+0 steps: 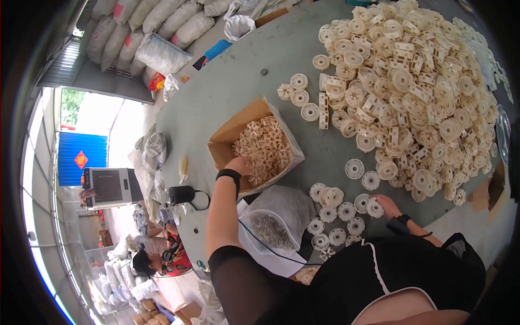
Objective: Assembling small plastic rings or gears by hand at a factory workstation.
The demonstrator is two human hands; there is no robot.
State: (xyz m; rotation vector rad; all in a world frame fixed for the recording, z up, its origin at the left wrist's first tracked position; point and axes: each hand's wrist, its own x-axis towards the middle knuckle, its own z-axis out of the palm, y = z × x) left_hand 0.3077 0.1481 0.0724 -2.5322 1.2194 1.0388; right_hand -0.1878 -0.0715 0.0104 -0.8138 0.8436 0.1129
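My left hand (240, 164) reaches into an open cardboard box (223, 139) of small cream plastic star-like pieces (265, 146). Its fingers curl down against the pieces; whether one is caught between them is hidden. At the near right, my right hand (385, 206) grips a white round plastic part (374, 208) by its edge. Beside it lies a group of similar round parts (337, 236), some stacked. Between my arms sits a clear plastic bag (295, 208) holding many small metal pieces (271, 230).
A tall heap of cream round plastic parts (406, 92) covers the right of the green table (216, 81). A black cylinder with a strap (181, 195) stands left of the box. Stuffed sacks (162, 54) line the far wall. Another person (162, 260) is at the left.
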